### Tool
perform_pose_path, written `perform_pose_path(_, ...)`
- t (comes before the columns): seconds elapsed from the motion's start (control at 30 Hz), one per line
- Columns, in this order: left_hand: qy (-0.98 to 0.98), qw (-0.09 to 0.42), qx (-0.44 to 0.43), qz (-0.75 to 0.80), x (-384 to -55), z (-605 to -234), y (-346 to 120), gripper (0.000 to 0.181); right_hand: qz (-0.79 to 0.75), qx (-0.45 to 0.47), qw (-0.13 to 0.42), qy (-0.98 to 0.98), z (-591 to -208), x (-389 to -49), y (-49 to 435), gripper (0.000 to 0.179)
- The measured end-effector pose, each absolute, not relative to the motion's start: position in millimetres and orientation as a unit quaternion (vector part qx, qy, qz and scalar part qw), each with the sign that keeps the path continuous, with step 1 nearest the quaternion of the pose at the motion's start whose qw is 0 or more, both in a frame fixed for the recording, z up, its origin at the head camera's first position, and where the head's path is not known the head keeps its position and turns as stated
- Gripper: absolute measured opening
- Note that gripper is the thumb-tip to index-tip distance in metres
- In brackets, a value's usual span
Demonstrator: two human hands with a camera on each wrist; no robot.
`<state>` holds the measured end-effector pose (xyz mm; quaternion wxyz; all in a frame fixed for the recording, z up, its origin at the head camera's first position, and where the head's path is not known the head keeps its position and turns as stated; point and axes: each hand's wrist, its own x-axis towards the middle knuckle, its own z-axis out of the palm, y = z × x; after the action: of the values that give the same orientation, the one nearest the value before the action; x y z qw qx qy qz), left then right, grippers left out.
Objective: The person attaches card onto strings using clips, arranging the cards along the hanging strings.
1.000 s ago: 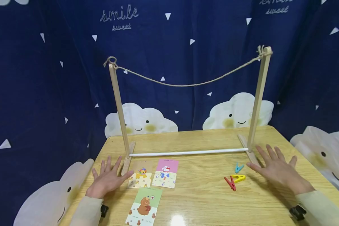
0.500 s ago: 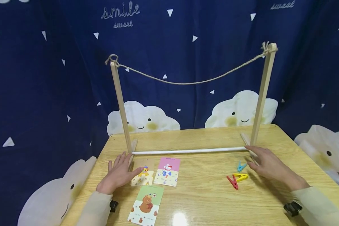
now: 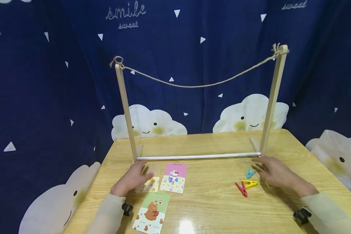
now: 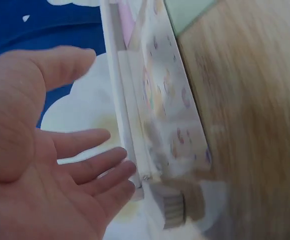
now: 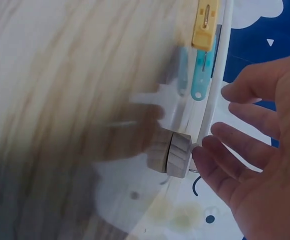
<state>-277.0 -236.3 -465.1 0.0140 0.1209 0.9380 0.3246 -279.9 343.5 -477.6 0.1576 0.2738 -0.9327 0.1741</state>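
Note:
My left hand (image 3: pixel 132 178) hovers over the lion card (image 3: pixel 147 187) and partly hides it. Its fingers (image 4: pixel 92 165) are loosely bent with nothing between them, close to the wooden frame's left foot (image 4: pixel 169 205). My right hand (image 3: pixel 276 173) is beside the frame's right foot (image 5: pixel 178 155), fingers loosely bent and holding nothing; whether they touch the foot I cannot tell. Just left of it lie a blue clothespin (image 3: pixel 250 172), a yellow clothespin (image 3: pixel 251 183) and a red clothespin (image 3: pixel 241 189). A pink rabbit card (image 3: pixel 173 178) and a green bear card (image 3: pixel 151 213) lie near the left hand.
Two wooden posts (image 3: pixel 125 110) stand on the table (image 3: pixel 204 204), joined low down by a white rod (image 3: pixel 199 156). A sagging twine rope (image 3: pixel 190 86) links their tops. Behind hangs a dark blue curtain (image 3: pixel 175 48) with clouds.
Both hands have come inward from spread positions at the sides toward the frame's feet, their fingers less spread. The cards and clothespins lie where they were; the head view has shifted slightly.

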Motion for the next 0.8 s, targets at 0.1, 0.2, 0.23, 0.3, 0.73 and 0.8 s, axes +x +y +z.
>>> perform_pose_path(0.1, 0.937, 0.023, 0.101, 0.335, -281.2, -468.2, -235.0, 0.073, 0.171, 0.273, 0.155, -0.934, -479.9, -279.5, 342.3, 0.052)
perform_pose_path(0.2, 0.939, 0.031, 0.085, 0.331, -284.6, -471.3, -234.9, 0.075, 0.166, 0.277, 0.155, -0.934, -480.5, -279.9, 341.3, 0.051)
perform_pose_path(0.23, 0.94, 0.034, 0.08, 0.329, -285.5, -472.0, -234.7, 0.077, 0.166, 0.279, 0.155, -0.933, -480.6, -280.2, 340.9, 0.05)
perform_pose_path(0.3, 0.94, 0.03, 0.082, 0.328, -287.2, -473.1, -233.7, 0.079, 0.166, 0.282, 0.154, -0.932, -480.4, -280.7, 340.5, 0.049)
perform_pose_path(0.73, 0.966, 0.034, 0.051, 0.25, -292.9, -476.4, -223.1, 0.093, 0.173, 0.286, 0.132, -0.933, -485.9, -285.3, 336.5, 0.044)
perform_pose_path(0.8, 0.967, 0.034, 0.047, 0.247, -293.9, -476.2, -222.5, 0.096, 0.175, 0.285, 0.125, -0.934, -485.8, -285.8, 336.2, 0.045)
